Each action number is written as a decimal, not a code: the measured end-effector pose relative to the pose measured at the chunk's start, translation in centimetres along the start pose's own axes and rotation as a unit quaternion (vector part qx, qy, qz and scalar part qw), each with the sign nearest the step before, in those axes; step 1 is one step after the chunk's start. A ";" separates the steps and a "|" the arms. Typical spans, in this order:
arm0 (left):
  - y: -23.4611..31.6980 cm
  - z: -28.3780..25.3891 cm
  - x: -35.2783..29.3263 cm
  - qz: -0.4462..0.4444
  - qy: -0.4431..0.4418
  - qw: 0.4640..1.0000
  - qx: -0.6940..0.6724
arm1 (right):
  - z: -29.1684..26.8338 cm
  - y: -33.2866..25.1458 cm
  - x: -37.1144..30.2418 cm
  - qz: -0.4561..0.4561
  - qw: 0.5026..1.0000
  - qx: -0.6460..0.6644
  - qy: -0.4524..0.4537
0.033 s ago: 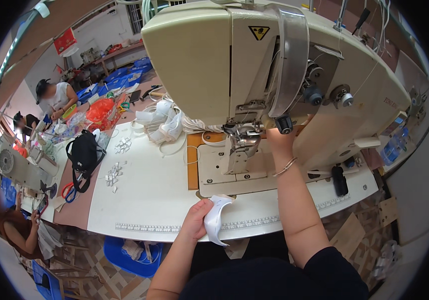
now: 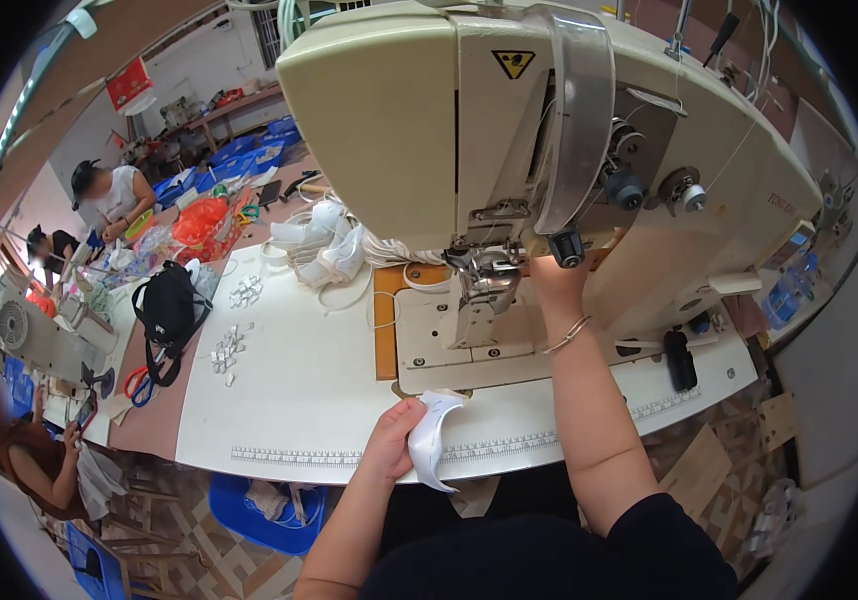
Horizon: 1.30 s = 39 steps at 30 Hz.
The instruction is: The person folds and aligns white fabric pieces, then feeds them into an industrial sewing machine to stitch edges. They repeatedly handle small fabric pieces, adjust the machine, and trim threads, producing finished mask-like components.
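My left hand (image 2: 395, 438) is closed on a curved white fabric piece (image 2: 433, 446) at the table's front edge, pinching it between thumb and fingers. The piece hangs down over a printed ruler strip (image 2: 299, 456). A large cream sewing machine (image 2: 369, 130) stands in front of me. My right hand (image 2: 559, 282) reaches in behind its needle area, beside the metal presser foot (image 2: 487, 285). A black knob (image 2: 566, 248) and the machine head cover the fingers, so what they touch is hidden. A bracelet (image 2: 569, 334) circles that wrist.
White elastic bands (image 2: 329, 245) lie heaped left of the machine, near small white pieces (image 2: 227, 350). Further left are a black bag (image 2: 171, 310) and scissors (image 2: 139, 388). Below is a blue basin (image 2: 259, 520). Several people sit at the left. A black object (image 2: 679, 360) lies at right.
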<state>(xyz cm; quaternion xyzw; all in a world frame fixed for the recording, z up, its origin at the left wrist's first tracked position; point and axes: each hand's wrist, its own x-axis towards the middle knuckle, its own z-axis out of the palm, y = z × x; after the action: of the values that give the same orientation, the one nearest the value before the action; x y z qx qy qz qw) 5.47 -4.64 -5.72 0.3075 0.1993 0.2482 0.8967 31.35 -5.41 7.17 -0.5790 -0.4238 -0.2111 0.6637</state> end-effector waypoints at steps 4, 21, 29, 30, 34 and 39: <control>0.0 0.4 -0.1 0.007 0.021 1.000 -0.003 | 0.6 -0.8 -1.4 0.019 0.987 -0.158 -0.029; -0.1 -0.1 0.0 0.019 0.027 0.999 -0.003 | -0.4 -1.1 0.7 -0.048 0.996 0.039 -0.069; -0.3 -0.5 0.1 0.021 0.003 1.000 -0.004 | -0.2 -0.6 1.2 -0.104 0.994 -0.003 -0.025; -0.3 -0.5 0.1 0.023 0.007 1.000 -0.003 | -0.3 -0.5 1.2 -0.100 0.995 0.002 -0.029; -0.5 -0.5 0.2 0.024 0.007 1.000 0.004 | -1.0 -0.6 1.0 -0.072 0.996 -0.003 -0.048; -0.3 -0.2 0.0 0.030 0.011 0.999 0.012 | -0.7 -1.7 1.8 -0.110 0.993 0.049 -0.001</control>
<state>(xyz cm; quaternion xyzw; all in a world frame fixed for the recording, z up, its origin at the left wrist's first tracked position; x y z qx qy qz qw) 5.42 -4.73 -6.05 0.3212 0.2031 0.2764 0.8827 31.19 -6.13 9.64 -0.4955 -0.4957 -0.2612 0.6637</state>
